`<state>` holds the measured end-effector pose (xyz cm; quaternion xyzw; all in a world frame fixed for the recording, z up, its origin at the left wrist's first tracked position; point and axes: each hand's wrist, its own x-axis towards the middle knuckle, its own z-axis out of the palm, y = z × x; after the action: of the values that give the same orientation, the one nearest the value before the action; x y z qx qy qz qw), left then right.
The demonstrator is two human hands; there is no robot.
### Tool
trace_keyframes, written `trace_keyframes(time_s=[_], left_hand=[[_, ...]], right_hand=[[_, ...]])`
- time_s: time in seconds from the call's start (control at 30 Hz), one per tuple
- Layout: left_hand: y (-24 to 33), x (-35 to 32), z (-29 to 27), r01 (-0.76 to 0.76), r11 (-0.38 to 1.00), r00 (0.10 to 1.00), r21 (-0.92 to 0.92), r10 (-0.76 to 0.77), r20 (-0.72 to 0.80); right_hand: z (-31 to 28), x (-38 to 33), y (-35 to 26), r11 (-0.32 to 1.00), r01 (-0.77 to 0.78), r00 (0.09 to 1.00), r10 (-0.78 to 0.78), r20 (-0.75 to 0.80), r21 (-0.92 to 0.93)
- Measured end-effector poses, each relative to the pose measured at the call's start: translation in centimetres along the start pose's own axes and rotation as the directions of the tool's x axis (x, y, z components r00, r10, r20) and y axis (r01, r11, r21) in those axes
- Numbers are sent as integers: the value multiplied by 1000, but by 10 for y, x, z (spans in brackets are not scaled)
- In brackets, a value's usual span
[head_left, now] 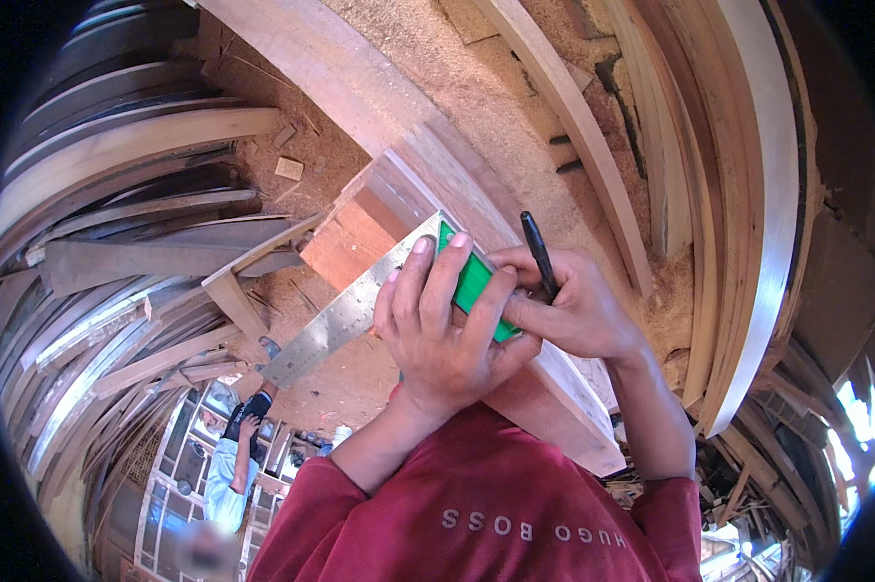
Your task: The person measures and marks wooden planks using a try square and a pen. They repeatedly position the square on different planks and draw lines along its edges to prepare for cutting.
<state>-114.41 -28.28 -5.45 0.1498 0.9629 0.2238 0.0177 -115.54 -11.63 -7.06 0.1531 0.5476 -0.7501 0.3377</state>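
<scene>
A try square with a silver metal blade [335, 325] and a green handle [470, 283] lies across a wooden beam [428, 160]. My left hand [442, 335] is closed over the square, its fingers bent across the green handle and the near part of the blade. Close beside it, my right hand [583, 306] grips a black pen [534, 242] that points up between thumb and fingers. The right fingertips meet the handle's edge next to my left fingers. Whatever the pen's lower end touches is hidden by my hands.
Stacked curved boards [146, 131] line the left side, and more long planks [738, 194] stand on the right. Sawdust [398, 58] covers the ground, with a small wood offcut [289, 169] on it. Another person [232, 475] is at the lower left, by a white frame.
</scene>
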Motion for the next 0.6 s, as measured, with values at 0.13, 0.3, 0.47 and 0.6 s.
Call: trace_keyframes(time_s=[0.13,0.3,0.47,0.6], left_hand=[[-2,0,0,3,1000,1000,0,-3,9],[-2,1,0,1,1000,1000,-1,-1,-6],[-2,1,-1,3,1000,1000,6,-3,0],[-1,0,-2,14,1000,1000,-6,-14,8]], right_hand=[[-5,1,-3,994,-103,992,106,73,-46],[-4,0,2,997,-51,997,54,61,-50],[5,0,-2,998,-43,999,44,-16,40],[3,-1,-5,997,-71,997,71,-1,-18]])
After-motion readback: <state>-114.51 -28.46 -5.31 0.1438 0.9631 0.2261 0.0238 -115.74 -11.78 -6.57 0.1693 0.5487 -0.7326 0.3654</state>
